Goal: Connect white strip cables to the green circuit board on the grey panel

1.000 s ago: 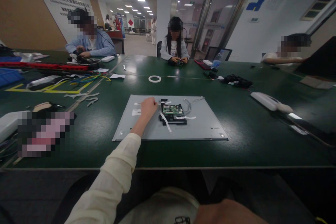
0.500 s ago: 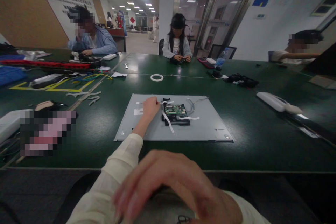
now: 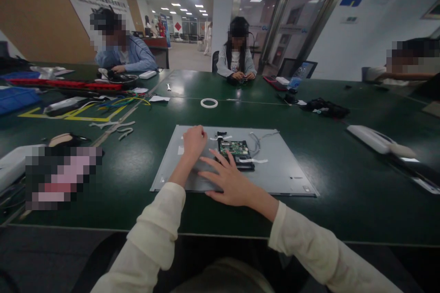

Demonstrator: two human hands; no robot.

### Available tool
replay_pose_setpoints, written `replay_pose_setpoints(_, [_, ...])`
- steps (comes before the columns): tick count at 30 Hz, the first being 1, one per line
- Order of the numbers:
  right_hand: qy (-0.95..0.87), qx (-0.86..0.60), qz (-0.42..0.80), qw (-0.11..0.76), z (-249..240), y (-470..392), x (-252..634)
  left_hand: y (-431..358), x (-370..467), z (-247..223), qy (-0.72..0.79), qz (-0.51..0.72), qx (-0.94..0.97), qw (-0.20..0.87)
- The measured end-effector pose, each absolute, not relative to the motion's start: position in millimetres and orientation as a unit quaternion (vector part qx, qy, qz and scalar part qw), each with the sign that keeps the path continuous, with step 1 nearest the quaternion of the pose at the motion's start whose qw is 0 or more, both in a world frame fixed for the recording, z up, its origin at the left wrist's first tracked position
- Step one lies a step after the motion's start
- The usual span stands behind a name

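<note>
A grey flat panel (image 3: 278, 178) lies on the green table, with a green circuit board (image 3: 237, 147) in a black frame at its middle. White tape strips (image 3: 254, 161) stick to the frame and panel. My left hand (image 3: 195, 142) is closed at the panel's upper left, beside the board; what its fingers hold, if anything, is too small to make out. My right hand (image 3: 228, 181) is spread with its palm down over the panel's lower middle, fingertips at the lower left of the frame. A grey cable (image 3: 255, 144) curls at the board's right.
A white tape roll (image 3: 209, 103) lies beyond the panel. Cables and tools crowd the left side, near a blue basket (image 3: 17, 100). A white device (image 3: 367, 138) lies at right. Three people sit around the table.
My right hand has moved from close below the camera forward onto the panel, its fingers now spread. My left hand stays at the panel's upper left. The view has shifted slightly.
</note>
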State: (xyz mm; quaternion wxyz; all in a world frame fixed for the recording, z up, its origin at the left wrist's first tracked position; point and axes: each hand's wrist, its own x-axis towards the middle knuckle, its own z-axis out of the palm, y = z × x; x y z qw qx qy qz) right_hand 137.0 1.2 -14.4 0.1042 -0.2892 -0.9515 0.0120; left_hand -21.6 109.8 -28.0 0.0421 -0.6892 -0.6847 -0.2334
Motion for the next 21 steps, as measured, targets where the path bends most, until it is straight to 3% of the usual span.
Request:
replay_pose_setpoints(13, [-0.930, -0.358, 0.051, 0.066, -14.2, 7.6, 134.4, 92.9, -24.9, -15.2, -0.682, -0.260, -0.682, 0.040])
replay_pose_setpoints(21, [-0.870, -0.487, 0.043, 0.063, -20.2, 32.5, 142.7, 87.4, -26.1, -13.5, -0.685, -0.255, -0.682, 0.021])
